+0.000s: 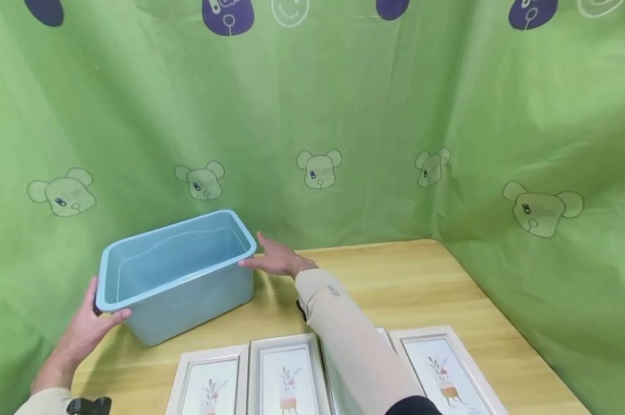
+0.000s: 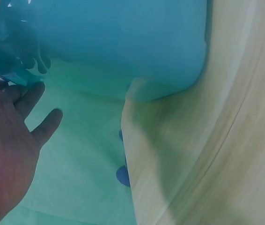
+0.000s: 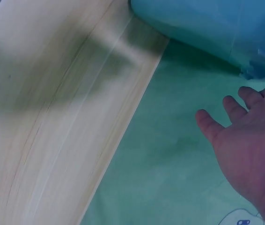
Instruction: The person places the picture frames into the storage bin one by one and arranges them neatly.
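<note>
A light blue plastic bin [image 1: 188,305] stands at the left of the wooden table, turned at an angle, its inside bare. My left hand [image 1: 84,328] spans its near left corner, thumb along the front just below the rim. Those fingers lie fairly straight at the end wall, and the left wrist view has the last two spread apart. At the opposite end my right hand [image 1: 277,257] has its thumb at the rim corner and its index finger pointing up beside it. From the right wrist, its other fingers [image 3: 210,125] appear spread and off the bin wall.
Several framed plant pictures [image 1: 287,374] lie in a row at the table's near side, partly under my right sleeve [image 1: 354,340]. A green curtain [image 1: 364,115] with bear prints hangs behind and to the right of the wooden table [image 1: 395,276].
</note>
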### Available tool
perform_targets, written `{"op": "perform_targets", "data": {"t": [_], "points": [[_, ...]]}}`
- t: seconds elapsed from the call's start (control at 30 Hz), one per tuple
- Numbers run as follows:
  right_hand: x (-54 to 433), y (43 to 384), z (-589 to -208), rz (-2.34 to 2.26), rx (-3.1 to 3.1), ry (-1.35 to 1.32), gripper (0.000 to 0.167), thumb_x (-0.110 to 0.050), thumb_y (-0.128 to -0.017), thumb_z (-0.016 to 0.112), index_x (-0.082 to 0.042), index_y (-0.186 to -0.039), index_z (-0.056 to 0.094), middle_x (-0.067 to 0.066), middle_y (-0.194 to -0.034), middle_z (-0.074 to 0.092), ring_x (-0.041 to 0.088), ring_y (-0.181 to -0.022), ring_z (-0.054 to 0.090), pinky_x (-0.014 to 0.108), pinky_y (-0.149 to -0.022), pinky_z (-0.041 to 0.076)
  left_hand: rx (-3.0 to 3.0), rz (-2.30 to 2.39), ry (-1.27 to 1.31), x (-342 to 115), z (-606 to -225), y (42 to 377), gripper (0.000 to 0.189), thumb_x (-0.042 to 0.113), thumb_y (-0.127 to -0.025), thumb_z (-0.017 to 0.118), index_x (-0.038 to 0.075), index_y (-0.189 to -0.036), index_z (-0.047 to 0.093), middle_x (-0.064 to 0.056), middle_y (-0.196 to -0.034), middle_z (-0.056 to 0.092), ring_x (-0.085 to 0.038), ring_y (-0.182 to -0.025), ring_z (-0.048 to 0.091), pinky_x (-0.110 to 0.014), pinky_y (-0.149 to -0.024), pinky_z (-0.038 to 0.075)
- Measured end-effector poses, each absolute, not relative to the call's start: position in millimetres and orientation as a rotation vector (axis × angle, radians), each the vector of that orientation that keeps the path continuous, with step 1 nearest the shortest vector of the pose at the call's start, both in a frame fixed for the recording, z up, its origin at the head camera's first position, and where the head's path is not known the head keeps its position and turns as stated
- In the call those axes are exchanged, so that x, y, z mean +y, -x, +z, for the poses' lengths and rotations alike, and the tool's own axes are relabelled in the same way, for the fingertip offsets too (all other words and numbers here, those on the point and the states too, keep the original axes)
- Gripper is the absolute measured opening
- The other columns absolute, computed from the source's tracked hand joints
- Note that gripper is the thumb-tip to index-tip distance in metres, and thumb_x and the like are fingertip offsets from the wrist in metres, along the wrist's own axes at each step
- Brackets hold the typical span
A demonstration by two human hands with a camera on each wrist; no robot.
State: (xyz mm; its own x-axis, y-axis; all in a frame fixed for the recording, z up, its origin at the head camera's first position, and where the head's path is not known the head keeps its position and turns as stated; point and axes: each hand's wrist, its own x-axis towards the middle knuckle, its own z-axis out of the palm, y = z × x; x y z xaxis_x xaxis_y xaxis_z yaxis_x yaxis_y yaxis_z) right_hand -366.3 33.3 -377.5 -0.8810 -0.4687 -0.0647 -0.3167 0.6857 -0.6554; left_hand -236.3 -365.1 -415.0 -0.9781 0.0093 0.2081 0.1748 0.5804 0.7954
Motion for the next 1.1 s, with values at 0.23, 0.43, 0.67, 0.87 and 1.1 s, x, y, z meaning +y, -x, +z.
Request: {"op": "perform_targets", "data": {"t": [0.23, 0.43, 0.67, 0.87, 1.1], "points": [[25.2, 368.2, -377.6, -1.079, 2.648, 0.564, 0.106, -0.074, -0.079, 0.057, -0.028, -0.157, 0.000, 0.002, -0.163, 0.015, 0.029, -0.149, 0.023, 0.055, -0.119, 0.024, -2.559, -1.324, 0.185, -357.8, -413.0, 238.3, 0.089, 0.025, -0.094, 0.061, 0.027, -0.157, -0.002, -0.037, -0.151, 0.024, -0.036, -0.142, 0.027, -0.078, -0.104, 0.019], [21.9, 369.3, -378.1, -1.140, 2.650, 0.546, 0.105, -0.071, -0.077, 0.063, -0.032, -0.157, 0.007, 0.004, -0.161, 0.025, 0.031, -0.146, 0.028, 0.058, -0.116, 0.029, -2.536, -1.362, 0.165, -357.1, -415.9, 237.2, 0.086, 0.023, -0.095, 0.059, 0.030, -0.156, -0.001, -0.036, -0.152, 0.021, 0.002, -0.132, 0.029, -0.079, -0.104, 0.018], [19.2, 370.7, -378.0, -1.149, 2.670, 0.547, 0.103, -0.067, -0.076, 0.067, -0.030, -0.156, 0.014, 0.006, -0.157, 0.036, 0.031, -0.142, 0.037, 0.058, -0.112, 0.035, -2.555, -1.357, 0.125, -356.5, -414.7, 237.7, 0.088, 0.027, -0.096, 0.057, 0.031, -0.156, -0.007, -0.036, -0.154, 0.016, -0.053, -0.139, 0.017, -0.080, -0.103, 0.015], [16.6, 369.4, -379.2, -1.171, 2.668, 0.565, 0.104, -0.065, -0.074, 0.071, -0.027, -0.156, 0.019, 0.005, -0.153, 0.042, 0.029, -0.139, 0.041, 0.055, -0.112, 0.037, -2.563, -1.360, 0.114, -356.0, -417.7, 234.1, 0.090, 0.029, -0.096, 0.056, 0.030, -0.155, -0.012, -0.034, -0.157, 0.007, -0.056, -0.142, 0.005, -0.082, -0.103, 0.006], [15.8, 369.3, -384.1, -1.160, 2.709, 0.572, 0.105, -0.063, -0.071, 0.075, -0.027, -0.154, 0.023, 0.005, -0.147, 0.049, 0.028, -0.134, 0.048, 0.053, -0.109, 0.041, -2.615, -1.350, 0.053, -355.5, -420.1, 233.5, 0.094, 0.035, -0.097, 0.054, 0.029, -0.152, -0.022, -0.030, -0.158, -0.007, -0.059, -0.140, -0.005, -0.083, -0.101, 0.000]]}}
